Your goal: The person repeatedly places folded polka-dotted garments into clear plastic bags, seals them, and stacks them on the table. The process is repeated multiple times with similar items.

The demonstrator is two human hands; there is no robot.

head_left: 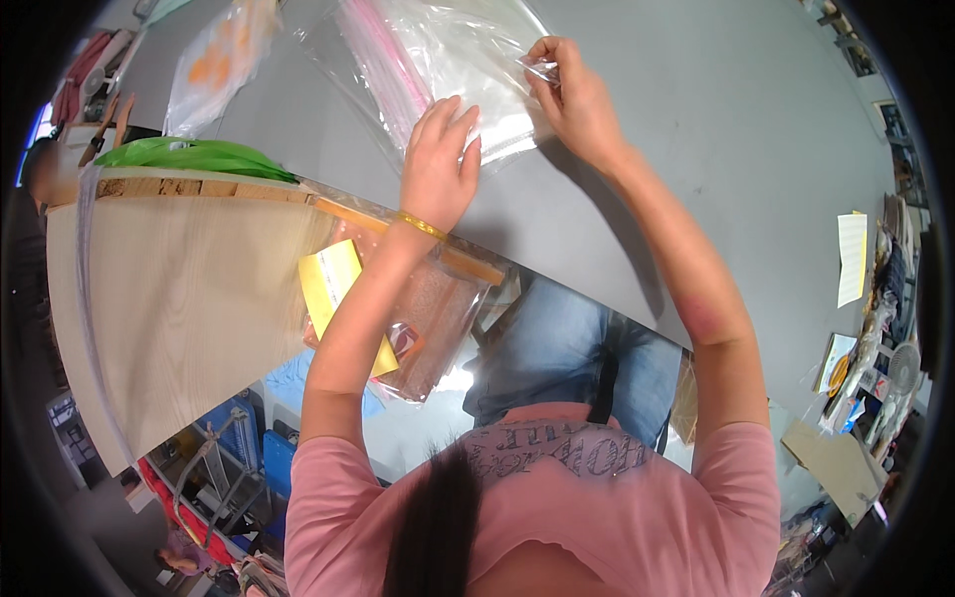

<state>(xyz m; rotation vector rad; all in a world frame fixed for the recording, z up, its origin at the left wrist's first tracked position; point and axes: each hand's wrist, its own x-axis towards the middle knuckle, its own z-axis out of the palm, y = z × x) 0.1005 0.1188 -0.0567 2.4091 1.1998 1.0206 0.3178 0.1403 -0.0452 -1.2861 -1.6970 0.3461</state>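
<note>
A stack of clear plastic bags (477, 50) lies on the grey table, with a pink band (383, 55) running along its left part. My left hand (441, 164) rests on the near edge of these bags, its fingers stretched out and slightly apart. At the right edge of the stack my right hand (577, 104) is closed, pinching a crumpled bit of clear plastic (540, 70) between thumb and fingers. Whether that bit belongs to the top bag or to several, I cannot tell.
Left of the bags lies another clear bag with orange marks (214, 75), near a green plastic strip (194, 154). A pale wooden board (199, 298) fills the near left. Beneath my left forearm are a yellow paper (331, 284) and a clear plastic pouch (428, 343). The grey table (756, 199) extends right.
</note>
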